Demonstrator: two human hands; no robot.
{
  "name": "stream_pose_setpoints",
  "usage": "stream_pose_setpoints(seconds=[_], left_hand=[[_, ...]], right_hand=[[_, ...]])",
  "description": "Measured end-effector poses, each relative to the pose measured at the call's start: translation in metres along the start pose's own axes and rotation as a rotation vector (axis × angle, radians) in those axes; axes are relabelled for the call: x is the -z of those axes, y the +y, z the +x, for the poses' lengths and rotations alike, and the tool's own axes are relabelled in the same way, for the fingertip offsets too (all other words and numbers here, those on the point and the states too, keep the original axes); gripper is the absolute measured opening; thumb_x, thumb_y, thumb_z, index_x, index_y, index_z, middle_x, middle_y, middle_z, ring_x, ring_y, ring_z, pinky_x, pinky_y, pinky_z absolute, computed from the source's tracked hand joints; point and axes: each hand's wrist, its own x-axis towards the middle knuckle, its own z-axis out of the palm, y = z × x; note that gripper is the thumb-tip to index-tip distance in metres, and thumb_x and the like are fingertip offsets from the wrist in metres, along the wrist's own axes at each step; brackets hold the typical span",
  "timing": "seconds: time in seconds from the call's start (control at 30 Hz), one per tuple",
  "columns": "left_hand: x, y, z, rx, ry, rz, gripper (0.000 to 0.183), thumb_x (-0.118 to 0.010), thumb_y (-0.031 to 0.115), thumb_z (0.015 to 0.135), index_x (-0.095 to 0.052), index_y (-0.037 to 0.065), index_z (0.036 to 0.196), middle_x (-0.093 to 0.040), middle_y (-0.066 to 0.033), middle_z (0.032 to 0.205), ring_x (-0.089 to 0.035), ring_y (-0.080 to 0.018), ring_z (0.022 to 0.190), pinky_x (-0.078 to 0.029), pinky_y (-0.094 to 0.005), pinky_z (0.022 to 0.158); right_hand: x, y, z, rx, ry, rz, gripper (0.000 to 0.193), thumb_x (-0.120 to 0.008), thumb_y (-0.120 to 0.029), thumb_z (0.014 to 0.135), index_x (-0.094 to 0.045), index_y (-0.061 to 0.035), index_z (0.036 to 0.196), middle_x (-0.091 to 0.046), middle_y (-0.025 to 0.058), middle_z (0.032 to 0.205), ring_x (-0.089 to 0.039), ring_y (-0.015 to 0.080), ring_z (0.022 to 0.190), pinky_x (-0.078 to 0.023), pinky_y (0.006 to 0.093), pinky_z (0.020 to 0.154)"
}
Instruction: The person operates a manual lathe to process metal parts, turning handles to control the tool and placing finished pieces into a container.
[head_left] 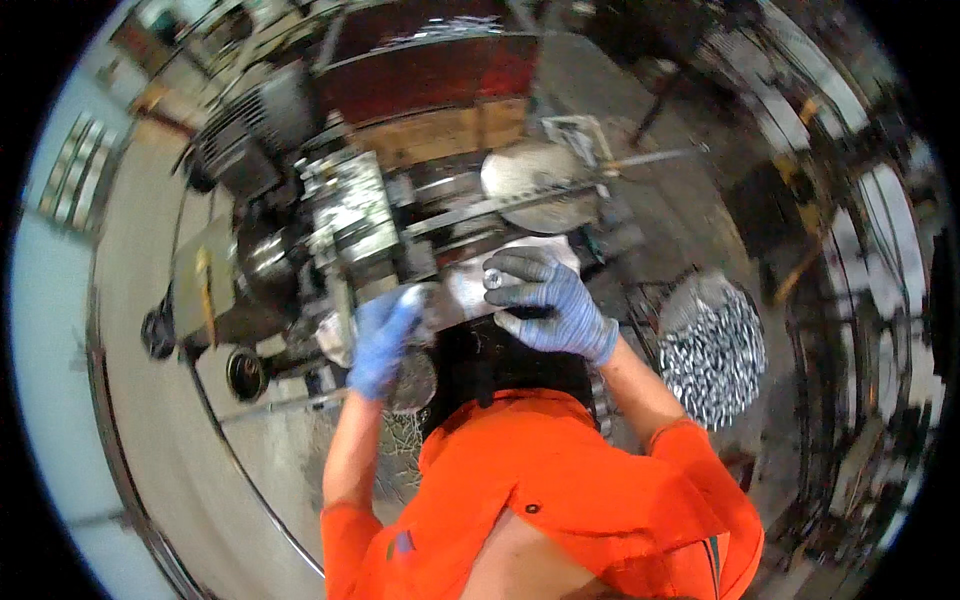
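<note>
Both my hands wear blue-grey work gloves and are held over the near side of a metalworking machine [350,215]. My right hand [560,305] pinches a small round silvery metal part [492,280] between thumb and fingers; a hole seems to show in its end. My left hand [385,335] is lifted beside the machine's metal block, its fingers smeared by motion. A pale spot shows at its fingertips, and I cannot make out whether it is a part or the glove. Under the hands lies a whitish sheet or cloth [465,290].
A container heaped with shiny metal pieces [712,350] stands at right. Behind the machine is a dark red tray [430,70] with metal bits. An electric motor [255,125] sits at far left, a large pale disc [530,175] farther back. Metal shavings [400,440] lie by my left forearm.
</note>
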Motion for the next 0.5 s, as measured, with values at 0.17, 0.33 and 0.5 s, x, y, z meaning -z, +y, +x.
stream_pose_setpoints(seconds=[0.17, 0.33, 0.5], left_hand=[[-0.021, -0.019, -0.011, 0.229, -0.194, -0.780, 0.044, -0.049, 0.042, 0.090, -0.060, 0.001, 0.099, -0.064, -0.0096, 0.080, -0.061, -0.0172, 0.062, -0.049, -0.0272, 0.059], [-0.026, -0.018, -0.018, 0.184, -0.077, -1.106, 0.037, -0.051, 0.038, 0.089, -0.060, 0.003, 0.099, -0.064, -0.0092, 0.086, -0.062, -0.0184, 0.068, -0.051, -0.0278, 0.060], [-0.014, -0.009, -0.015, 0.096, 0.090, -0.876, 0.027, -0.055, 0.029, 0.088, -0.062, 0.003, 0.092, -0.063, -0.0052, 0.077, -0.059, -0.0141, 0.065, -0.047, -0.0261, 0.057]], right_hand=[[-0.034, -0.022, 0.031, 0.084, -0.063, 0.096, 0.027, -0.071, -0.015, 0.066, -0.066, -0.0144, 0.093, -0.058, 0.0103, 0.112, -0.053, 0.0322, 0.105, -0.043, 0.0409, 0.089], [-0.049, -0.029, 0.036, 0.023, -0.102, 0.191, 0.024, -0.070, -0.016, 0.066, -0.067, -0.0125, 0.089, -0.058, 0.0115, 0.111, -0.052, 0.0336, 0.104, -0.043, 0.0409, 0.089], [-0.061, -0.032, 0.043, 0.056, -0.109, 0.075, 0.023, -0.071, -0.017, 0.066, -0.066, -0.0113, 0.088, -0.056, 0.0131, 0.113, -0.053, 0.0341, 0.101, -0.042, 0.0408, 0.088]])
